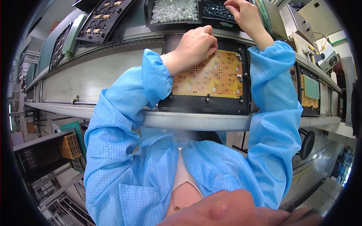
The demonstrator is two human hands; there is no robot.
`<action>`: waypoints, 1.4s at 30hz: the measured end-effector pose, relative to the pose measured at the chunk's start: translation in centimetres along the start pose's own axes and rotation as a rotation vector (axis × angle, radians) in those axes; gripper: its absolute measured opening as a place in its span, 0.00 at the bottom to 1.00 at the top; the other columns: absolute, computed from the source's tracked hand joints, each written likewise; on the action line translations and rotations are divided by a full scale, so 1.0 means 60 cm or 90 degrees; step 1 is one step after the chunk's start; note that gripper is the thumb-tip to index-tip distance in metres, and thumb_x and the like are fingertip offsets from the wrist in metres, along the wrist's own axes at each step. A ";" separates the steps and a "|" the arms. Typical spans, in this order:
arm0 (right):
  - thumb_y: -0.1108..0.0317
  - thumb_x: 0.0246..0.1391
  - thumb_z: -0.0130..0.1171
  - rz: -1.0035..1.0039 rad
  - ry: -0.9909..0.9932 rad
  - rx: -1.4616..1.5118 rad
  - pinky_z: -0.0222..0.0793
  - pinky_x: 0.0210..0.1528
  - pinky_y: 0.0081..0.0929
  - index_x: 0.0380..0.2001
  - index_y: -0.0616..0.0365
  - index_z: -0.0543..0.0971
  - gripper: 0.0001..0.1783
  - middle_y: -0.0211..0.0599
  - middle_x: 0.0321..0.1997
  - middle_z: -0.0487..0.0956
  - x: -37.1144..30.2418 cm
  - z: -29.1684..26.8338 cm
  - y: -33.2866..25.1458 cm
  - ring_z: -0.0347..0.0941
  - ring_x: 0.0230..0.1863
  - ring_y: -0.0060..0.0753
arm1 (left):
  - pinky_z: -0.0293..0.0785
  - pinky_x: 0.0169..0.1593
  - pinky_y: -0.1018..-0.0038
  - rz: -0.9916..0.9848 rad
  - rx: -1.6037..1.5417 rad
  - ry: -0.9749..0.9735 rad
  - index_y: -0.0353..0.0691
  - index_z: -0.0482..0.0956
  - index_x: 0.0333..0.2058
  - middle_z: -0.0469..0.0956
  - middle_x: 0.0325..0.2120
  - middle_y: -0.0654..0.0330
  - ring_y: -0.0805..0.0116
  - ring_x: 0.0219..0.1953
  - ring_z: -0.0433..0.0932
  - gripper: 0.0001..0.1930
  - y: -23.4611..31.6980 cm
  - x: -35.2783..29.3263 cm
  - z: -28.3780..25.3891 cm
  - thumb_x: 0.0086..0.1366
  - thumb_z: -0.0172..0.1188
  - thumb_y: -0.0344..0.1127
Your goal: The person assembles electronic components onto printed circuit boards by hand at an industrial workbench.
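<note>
A long grey conveyor line (113, 81) curves across the middle of the frame, with a person in a light-blue checked coat leaning over it from the lower edge. At centre, a black carrier frame (203, 105) sits on the line and holds a yellow-orange circuit panel (222, 77) divided into squares. Further right along the line, a second carrier (311, 94) bears a similar panel partly covered by a green sheet. At the upper left of the frame, black trays (102, 20) loaded with small boards lean on a shelf.

Top centre, two bins stand side by side: one of white plastic parts (173, 11), one of dark small parts (215, 11). The left hand (194, 47) rests on the upper left part of the circuit panel, fingers curled under and pressed to the board; anything pinched beneath them is hidden. The right hand (243, 13) reaches into the dark-parts bin, fingertips bent down among the pieces; whether they grip one cannot be told.
</note>
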State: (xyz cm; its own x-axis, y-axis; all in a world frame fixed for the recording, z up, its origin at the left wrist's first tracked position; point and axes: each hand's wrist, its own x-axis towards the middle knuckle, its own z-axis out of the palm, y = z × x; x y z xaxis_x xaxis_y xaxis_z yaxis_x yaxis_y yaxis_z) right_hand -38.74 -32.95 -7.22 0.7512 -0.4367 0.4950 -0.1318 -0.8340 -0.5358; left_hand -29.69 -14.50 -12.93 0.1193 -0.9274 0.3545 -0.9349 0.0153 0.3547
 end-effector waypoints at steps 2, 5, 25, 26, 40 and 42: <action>0.73 0.51 0.60 -0.006 0.004 0.018 0.73 0.48 0.44 0.32 0.59 0.84 0.06 0.47 0.33 0.81 -0.017 -0.007 0.002 0.77 0.42 0.50 | 0.73 0.44 0.63 -0.032 0.025 -0.022 0.46 0.85 0.26 0.74 0.32 0.60 0.60 0.42 0.76 0.03 0.013 0.007 -0.002 0.54 0.66 0.36; 0.67 0.60 0.61 -0.092 -0.014 -0.038 0.75 0.41 0.28 0.40 0.59 0.84 0.09 0.42 0.35 0.84 -0.043 -0.014 0.015 0.81 0.36 0.39 | 0.71 0.44 0.64 -0.008 0.059 -0.028 0.46 0.85 0.24 0.74 0.32 0.61 0.61 0.41 0.76 0.03 0.012 0.012 0.001 0.54 0.65 0.36; 0.65 0.64 0.61 0.294 -0.242 0.396 0.72 0.41 0.17 0.47 0.64 0.83 0.14 0.29 0.34 0.82 -0.193 -0.051 -0.012 0.75 0.35 0.17 | 0.76 0.40 0.62 -0.018 0.215 0.272 0.45 0.84 0.31 0.78 0.30 0.60 0.56 0.35 0.80 0.04 -0.117 0.017 -0.092 0.60 0.64 0.36; 0.65 0.63 0.61 0.297 -0.254 0.415 0.72 0.42 0.18 0.48 0.64 0.82 0.15 0.29 0.35 0.82 -0.193 -0.046 -0.015 0.75 0.36 0.17 | 0.76 0.40 0.62 -0.022 0.214 0.276 0.45 0.84 0.31 0.78 0.30 0.60 0.56 0.35 0.80 0.04 -0.135 0.021 -0.090 0.60 0.64 0.36; 0.67 0.63 0.61 0.406 -0.270 0.412 0.70 0.33 0.12 0.46 0.63 0.80 0.12 0.31 0.35 0.83 -0.190 -0.018 -0.040 0.78 0.34 0.16 | 0.80 0.41 0.58 -0.128 0.321 0.137 0.38 0.85 0.24 0.83 0.28 0.49 0.50 0.35 0.83 0.08 -0.176 0.060 -0.063 0.54 0.60 0.35; 0.68 0.63 0.61 0.412 -0.269 0.380 0.70 0.34 0.12 0.46 0.62 0.81 0.11 0.31 0.35 0.83 -0.189 -0.013 -0.042 0.79 0.34 0.16 | 0.79 0.42 0.57 -0.147 0.267 0.121 0.37 0.85 0.23 0.83 0.28 0.46 0.48 0.36 0.83 0.08 -0.166 0.065 -0.071 0.52 0.60 0.33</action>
State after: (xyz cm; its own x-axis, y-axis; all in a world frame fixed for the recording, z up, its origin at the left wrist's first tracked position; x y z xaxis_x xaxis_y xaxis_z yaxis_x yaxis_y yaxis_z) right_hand -47.42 -26.19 -10.96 0.8343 -0.4961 -0.2404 -0.3384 -0.1166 -0.9337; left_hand -18.47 -16.68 -11.37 0.3613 -0.8037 0.4727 -0.9258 -0.3697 0.0792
